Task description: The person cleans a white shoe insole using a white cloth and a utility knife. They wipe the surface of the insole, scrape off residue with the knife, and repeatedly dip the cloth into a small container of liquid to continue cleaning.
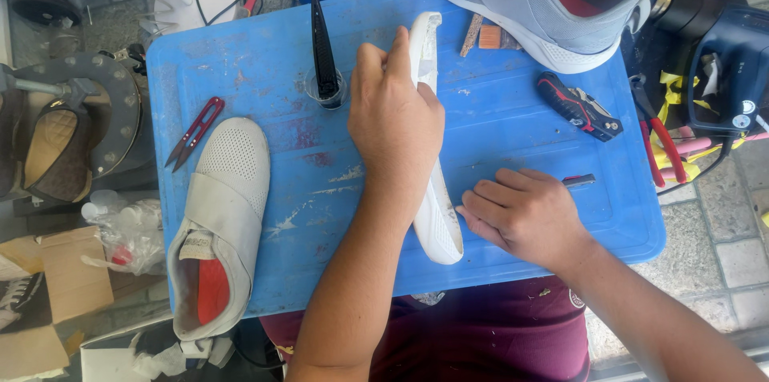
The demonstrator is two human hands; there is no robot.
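A white shoe sole (432, 190) stands on its edge near the middle of the blue tabletop (497, 126), running from the far edge toward the near edge. It looks light and somewhat flexible, thin along the rim, likely to flop unless held along its length; the firmer mid-section seems the best place to grip. The left hand (392, 118) is wrapped over its upper half, fingers curled round the rim, pressing it upright. The right hand (525, 214) rests just beside the sole's near end, fingers bent, gripping a small metal-tipped tool (578, 181) whose tip sticks out to the right. Toward the left edge lies a white strapped shoe (220, 222) with red snips (194, 132) beside it. A black pointed tool (323, 50) stands in a small cup. A grey shoe (529, 2) overhangs the far right corner, a folding knife (578, 106) near it.
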